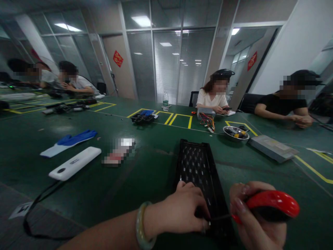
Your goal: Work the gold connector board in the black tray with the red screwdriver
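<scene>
A long black panel (199, 166) with a perforated, grid-like face and raised edges lies lengthwise in front of me on the green table. My left hand (179, 210), a bangle on its wrist, rests over the panel's near part with fingers curled and pressed together. Whatever sits between those fingertips is too small and hidden to make out. In my right hand (256, 215) is a screwdriver (277, 205) with a fat red and black handle, held nearly level. Its thin shaft points left and reaches the fingertips of my left hand.
Left lie a white power bank (75, 163) with a black cable and a blue-white glove (70, 142). Beyond the panel are a metal bowl of parts (236, 133), a grey metal box (273, 148), coloured wires (207, 121) and a bottle (165, 101). Several people sit around the table.
</scene>
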Motion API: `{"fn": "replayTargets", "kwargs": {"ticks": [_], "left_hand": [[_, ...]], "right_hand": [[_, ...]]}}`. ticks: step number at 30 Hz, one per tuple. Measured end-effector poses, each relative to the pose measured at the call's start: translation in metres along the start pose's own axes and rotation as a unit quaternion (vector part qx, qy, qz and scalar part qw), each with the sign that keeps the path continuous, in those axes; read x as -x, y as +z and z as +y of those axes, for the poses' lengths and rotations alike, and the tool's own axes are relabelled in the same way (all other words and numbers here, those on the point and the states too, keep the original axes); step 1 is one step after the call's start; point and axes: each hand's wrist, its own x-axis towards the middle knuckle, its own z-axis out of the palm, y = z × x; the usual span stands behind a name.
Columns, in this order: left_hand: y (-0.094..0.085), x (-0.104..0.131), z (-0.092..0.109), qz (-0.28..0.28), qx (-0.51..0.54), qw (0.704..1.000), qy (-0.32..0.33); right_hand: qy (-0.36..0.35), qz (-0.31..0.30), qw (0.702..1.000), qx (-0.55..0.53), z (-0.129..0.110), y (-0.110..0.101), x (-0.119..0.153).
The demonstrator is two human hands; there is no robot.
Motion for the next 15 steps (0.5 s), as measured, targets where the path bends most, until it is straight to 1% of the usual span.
{"fn": "replayTargets", "kwargs": {"ticks": [3, 5, 7, 10, 15], "left_hand": [[-0.001, 0.000, 0.000, 0.001, -0.002, 1.000, 0.001], [-0.001, 0.000, 0.000, 0.003, 0.002, 1.000, 0.001], [-0.001, 0.000, -0.001, 0.009, 0.004, 1.000, 0.004], [-0.001, 0.000, -0.001, 0.016, 0.003, 1.000, 0.016], [-0.001, -0.001, 0.000, 0.004, 0.001, 1.000, 0.011]], "right_hand": [[0.004, -0.051, 0.999, 0.016, 0.003, -0.003, 0.001], [0.000, -0.088, 0.996, -0.006, 0.005, -0.004, 0.000], [0.002, -0.101, 0.994, -0.040, 0.007, -0.003, -0.001], [0.014, -0.081, 0.996, -0.046, 0.006, 0.002, -0.003], [0.009, -0.038, 0.999, -0.036, 0.001, 0.006, -0.006]]}}
